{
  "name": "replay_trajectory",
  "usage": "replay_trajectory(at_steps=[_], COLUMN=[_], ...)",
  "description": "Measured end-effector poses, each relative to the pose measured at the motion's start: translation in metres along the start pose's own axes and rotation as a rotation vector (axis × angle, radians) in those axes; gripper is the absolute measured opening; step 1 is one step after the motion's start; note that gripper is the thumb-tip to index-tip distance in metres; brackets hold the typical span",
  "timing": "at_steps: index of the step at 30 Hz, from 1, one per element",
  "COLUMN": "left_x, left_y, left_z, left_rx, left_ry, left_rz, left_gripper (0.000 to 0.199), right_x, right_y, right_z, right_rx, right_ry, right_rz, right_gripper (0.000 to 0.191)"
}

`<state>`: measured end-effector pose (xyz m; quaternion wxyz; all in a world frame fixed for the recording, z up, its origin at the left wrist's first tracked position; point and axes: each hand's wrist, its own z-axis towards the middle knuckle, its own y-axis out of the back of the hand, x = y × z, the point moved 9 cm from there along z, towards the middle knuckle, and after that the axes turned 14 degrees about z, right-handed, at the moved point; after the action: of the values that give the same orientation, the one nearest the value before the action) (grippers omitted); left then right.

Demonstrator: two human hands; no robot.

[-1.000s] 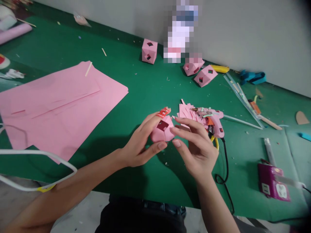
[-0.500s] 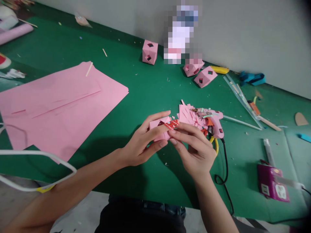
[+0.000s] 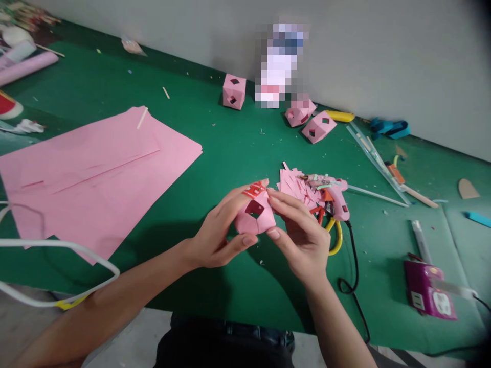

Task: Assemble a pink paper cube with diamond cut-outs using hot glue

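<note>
A small pink folded-paper shape [image 3: 261, 221] with a dark diamond-shaped opening is held between both hands over the green table. My left hand [image 3: 220, 232] has its fingers around the left side, the thumb at the lower edge. A red patterned strip [image 3: 254, 189] wraps one of its fingers near the top. My right hand [image 3: 303, 235] pinches the right side of the shape with fingertips and thumb. Just beyond my right hand lie a pile of pink paper strips [image 3: 295, 186] and a pink glue gun [image 3: 337, 197].
Large pink paper sheets [image 3: 115, 168] cover the left of the green table [image 3: 184, 204]. Three finished-looking pink shapes, one a cube [image 3: 233, 92], stand near the wall. Yellow-handled scissors [image 3: 337, 240], glue sticks [image 3: 378, 163] and a purple box [image 3: 429, 289] are on the right.
The held shape has been turned, so its opening now faces up towards me and shows more fully. The red-wrapped finger has moved up and left, and my right hand has shifted slightly left.
</note>
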<state>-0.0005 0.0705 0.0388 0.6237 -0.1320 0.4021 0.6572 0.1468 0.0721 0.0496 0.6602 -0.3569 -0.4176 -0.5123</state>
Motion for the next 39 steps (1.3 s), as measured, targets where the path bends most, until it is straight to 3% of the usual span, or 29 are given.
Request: replay_trajectory(at_steps=[9,13,15,19,21,23,29,34,39], left_x=[-0.004,-0.004,0.001,0.033,0.046,0.047,0.042,0.045,0.044], left_y=[0.000,0.000,0.003,-0.003,-0.016,-0.029,-0.046,-0.049,-0.049], left_z=[0.004,0.004,0.003,-0.005,-0.010,-0.011,-0.017,-0.024,-0.023], left_rx=[-0.006,-0.001,-0.049,-0.109,-0.059,0.057,0.201,0.170,0.184], left_ry=[-0.040,0.025,0.126,0.569,0.807,0.919,0.977,0.997,1.001], left_rz=[0.063,-0.016,-0.131,-0.544,-0.772,-0.989,-1.207,-1.185,-1.136], left_gripper=[0.055,0.045,0.043,0.048,0.049,0.050,0.048,0.041,0.048], right_x=[0.004,0.003,0.001,-0.005,-0.008,-0.009,-0.006,-0.003,-0.004], right_y=[0.001,0.001,0.001,0.001,0.003,0.005,-0.002,-0.006,-0.007], right_z=[-0.003,-0.005,-0.005,-0.004,-0.003,-0.003,-0.002,0.000,0.000], right_rx=[-0.065,-0.087,-0.078,-0.046,-0.054,-0.074,-0.031,-0.013,0.007], right_ry=[0.065,0.066,0.049,0.005,-0.013,-0.023,0.009,0.026,0.010], right_rz=[-0.056,-0.058,-0.033,-0.034,-0.049,-0.068,-0.123,-0.171,-0.104], right_gripper=[0.034,0.036,0.041,0.045,0.040,0.037,0.037,0.027,0.028])
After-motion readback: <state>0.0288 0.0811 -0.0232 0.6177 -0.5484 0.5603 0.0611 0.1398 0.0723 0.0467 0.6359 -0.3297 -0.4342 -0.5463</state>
